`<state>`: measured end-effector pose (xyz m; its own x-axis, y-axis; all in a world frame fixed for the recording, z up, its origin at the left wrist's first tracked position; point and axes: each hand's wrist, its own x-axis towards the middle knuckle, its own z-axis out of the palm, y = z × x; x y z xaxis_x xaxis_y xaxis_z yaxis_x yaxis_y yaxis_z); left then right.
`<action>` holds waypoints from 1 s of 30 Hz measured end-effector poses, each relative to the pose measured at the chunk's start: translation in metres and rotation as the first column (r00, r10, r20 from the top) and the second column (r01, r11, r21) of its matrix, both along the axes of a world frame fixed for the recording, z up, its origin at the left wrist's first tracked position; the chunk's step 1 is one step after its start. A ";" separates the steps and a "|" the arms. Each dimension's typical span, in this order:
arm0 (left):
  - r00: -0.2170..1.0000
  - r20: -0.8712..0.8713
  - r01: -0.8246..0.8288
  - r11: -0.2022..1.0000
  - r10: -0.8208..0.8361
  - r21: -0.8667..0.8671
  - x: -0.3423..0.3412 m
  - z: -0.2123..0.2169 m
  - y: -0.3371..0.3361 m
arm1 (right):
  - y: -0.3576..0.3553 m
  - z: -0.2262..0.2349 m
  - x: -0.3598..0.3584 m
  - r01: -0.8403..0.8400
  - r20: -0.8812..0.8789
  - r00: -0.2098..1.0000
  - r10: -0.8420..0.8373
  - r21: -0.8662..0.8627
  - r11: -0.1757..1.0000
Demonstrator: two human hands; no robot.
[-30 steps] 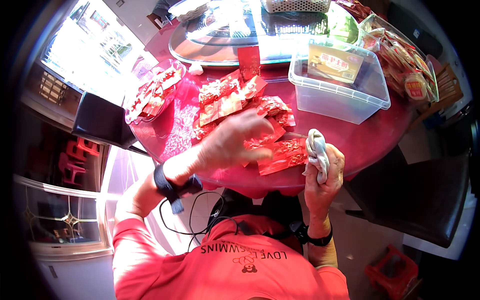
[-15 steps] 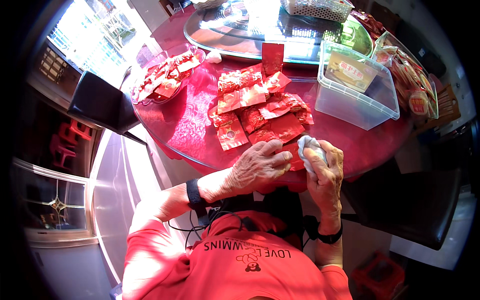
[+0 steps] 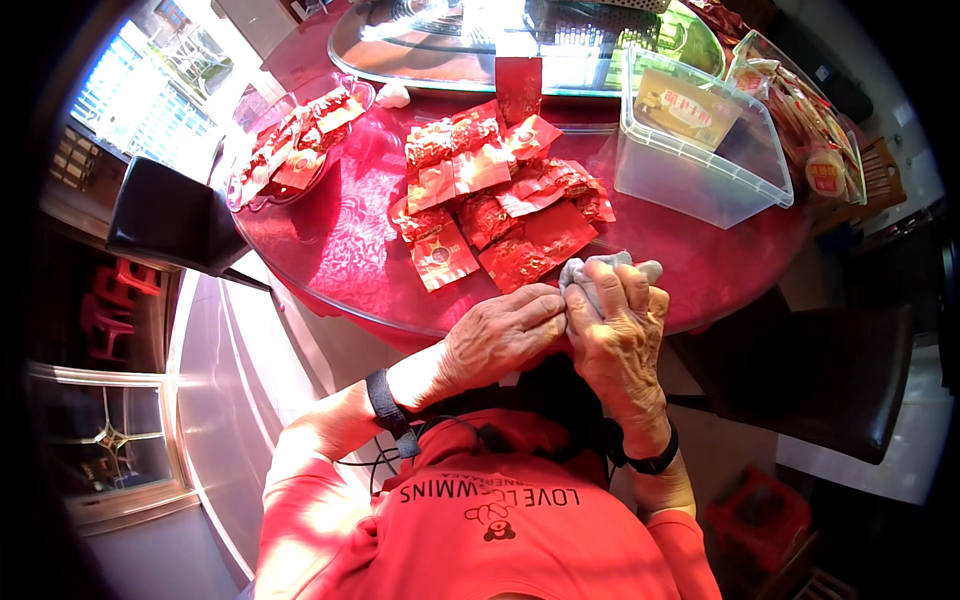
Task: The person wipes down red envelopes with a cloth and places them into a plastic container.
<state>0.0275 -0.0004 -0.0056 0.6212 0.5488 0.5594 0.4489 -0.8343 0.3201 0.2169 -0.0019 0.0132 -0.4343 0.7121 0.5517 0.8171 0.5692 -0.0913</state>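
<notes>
At the near table edge my left hand (image 3: 507, 338) is closed, its fingers bent together and pressed close to the right hand. What it holds, if anything, is hidden. My right hand (image 3: 622, 345) is wrapped round a crumpled pale grey-white cloth (image 3: 573, 272), which shows above the fingers. Just beyond both hands lies a pile of shiny red foil packets (image 3: 480, 190), some overlapping and some flat. One red packet (image 3: 519, 90) lies at the far end of the pile.
On the round red table (image 3: 350, 250) stand a clear plastic box (image 3: 690, 180) with a yellowish card, a bowl (image 3: 245, 190) of red packets, and a glass turntable (image 3: 400, 60). A bag of packets (image 3: 815, 130) sits right. Dark chairs (image 3: 800, 370) (image 3: 165, 215) flank the table.
My right hand with the cloth has come in against the left hand. A red packet seen between the hands earlier no longer shows. The view has shifted slightly.
</notes>
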 end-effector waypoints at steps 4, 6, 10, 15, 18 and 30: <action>1.000 0.014 -0.024 0.998 0.025 -0.059 0.001 0.002 0.000 | 0.007 0.008 0.009 -0.201 -0.147 0.973 0.180 -0.141 0.969; 0.999 0.038 -0.020 0.997 0.023 -0.076 0.003 0.002 0.000 | 0.010 0.010 0.023 -0.343 -0.269 0.920 0.286 -0.199 0.918; 0.999 -0.011 -0.034 0.998 0.034 -0.046 0.002 0.001 -0.001 | 0.005 0.027 0.047 -0.532 -0.377 0.835 0.400 -0.373 0.760; 0.996 -0.069 -0.065 0.992 0.058 -0.104 0.009 0.009 -0.003 | -0.004 0.016 0.054 -0.273 -0.749 0.662 -0.018 -0.264 0.925; 0.982 -0.068 -0.173 0.984 0.175 0.030 0.025 0.007 -0.005 | 0.007 -0.004 0.041 -0.087 -0.405 0.914 0.031 -0.121 0.989; 0.971 -0.037 -0.235 0.970 0.237 0.061 0.037 -0.001 -0.010 | -0.008 0.005 0.092 -0.170 -0.334 0.938 0.097 -0.195 0.966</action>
<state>0.0643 -0.0101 -0.0062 0.5023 0.6516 0.5684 0.6476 -0.7191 0.2521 0.3090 -0.0104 0.0184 -0.3604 0.7779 0.5147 0.6418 0.6072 -0.4684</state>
